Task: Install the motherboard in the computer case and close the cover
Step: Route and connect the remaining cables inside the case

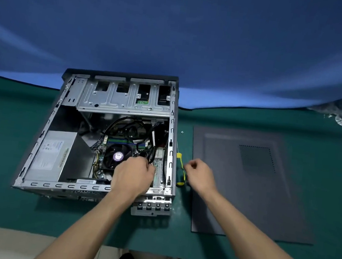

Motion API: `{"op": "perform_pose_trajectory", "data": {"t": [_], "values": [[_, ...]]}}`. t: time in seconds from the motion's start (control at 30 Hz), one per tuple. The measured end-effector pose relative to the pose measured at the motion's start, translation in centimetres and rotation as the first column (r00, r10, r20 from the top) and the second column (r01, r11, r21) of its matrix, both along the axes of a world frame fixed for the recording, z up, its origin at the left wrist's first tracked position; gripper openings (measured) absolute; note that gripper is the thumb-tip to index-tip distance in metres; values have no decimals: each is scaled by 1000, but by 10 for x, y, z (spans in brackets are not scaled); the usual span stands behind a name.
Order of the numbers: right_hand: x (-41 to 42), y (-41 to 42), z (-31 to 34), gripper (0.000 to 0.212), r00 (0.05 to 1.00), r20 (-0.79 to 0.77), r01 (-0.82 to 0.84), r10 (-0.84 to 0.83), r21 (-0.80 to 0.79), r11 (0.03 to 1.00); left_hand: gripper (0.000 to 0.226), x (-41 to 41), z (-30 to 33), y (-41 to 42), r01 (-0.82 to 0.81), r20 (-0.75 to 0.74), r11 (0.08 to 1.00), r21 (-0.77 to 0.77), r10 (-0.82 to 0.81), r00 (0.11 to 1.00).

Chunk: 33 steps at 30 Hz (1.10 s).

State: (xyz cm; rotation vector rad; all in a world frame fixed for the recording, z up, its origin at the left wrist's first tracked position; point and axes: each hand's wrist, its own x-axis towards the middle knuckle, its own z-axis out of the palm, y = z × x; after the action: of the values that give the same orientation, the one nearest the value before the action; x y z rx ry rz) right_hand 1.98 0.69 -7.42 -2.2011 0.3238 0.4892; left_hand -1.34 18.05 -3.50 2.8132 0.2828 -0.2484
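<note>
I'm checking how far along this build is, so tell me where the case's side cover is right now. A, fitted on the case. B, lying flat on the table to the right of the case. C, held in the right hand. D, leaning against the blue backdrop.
B: the side cover lies flat on the green table to the right of the open computer case, beyond the right hand.

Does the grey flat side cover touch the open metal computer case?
Apart. The head view shows the grey flat side cover lying right of the open metal computer case, with green mat between them.
</note>
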Motion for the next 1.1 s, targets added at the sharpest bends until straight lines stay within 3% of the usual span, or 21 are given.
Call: {"op": "perform_pose_trajectory", "data": {"t": [0.17,0.33,0.4,0.5,0.57,0.63,0.73,0.83,0.97,1.1], "values": [[13,15,-31,35,990,-133,-63,49,-98,993,29,4,-4,2,-61,-26,998,-8,61,998],[21,22,-43,20,984,-147,-128,103,-170,977,30,5,-4,3,-116,-6,993,-26,116,993],[24,21,-39,25,982,-159,-131,98,-213,968,31,5,-3,3,-126,18,991,-32,127,992],[24,16,-30,27,986,-162,-56,34,-132,990,23,6,-1,3,-132,69,991,-36,135,988],[19,11,-20,25,995,-99,21,-22,-12,1000,21,6,0,3,-111,89,993,-33,114,990],[16,6,-3,17,997,19,66,-68,92,994,35,6,-1,3,-71,68,997,-11,71,995],[17,-2,30,11,984,165,38,-72,201,979,47,8,3,3,-85,83,993,-76,91,992],[23,-5,63,14,949,314,-37,-38,229,973,42,18,9,12,-141,93,978,-153,157,983],[31,8,99,19,903,426,-79,-49,277,958,36,30,12,40,-152,56,987,-59,155,986],[35,28,110,16,875,484,-96,-17,208,973,33,34,3,68,-95,-34,995,14,96,995]]}}
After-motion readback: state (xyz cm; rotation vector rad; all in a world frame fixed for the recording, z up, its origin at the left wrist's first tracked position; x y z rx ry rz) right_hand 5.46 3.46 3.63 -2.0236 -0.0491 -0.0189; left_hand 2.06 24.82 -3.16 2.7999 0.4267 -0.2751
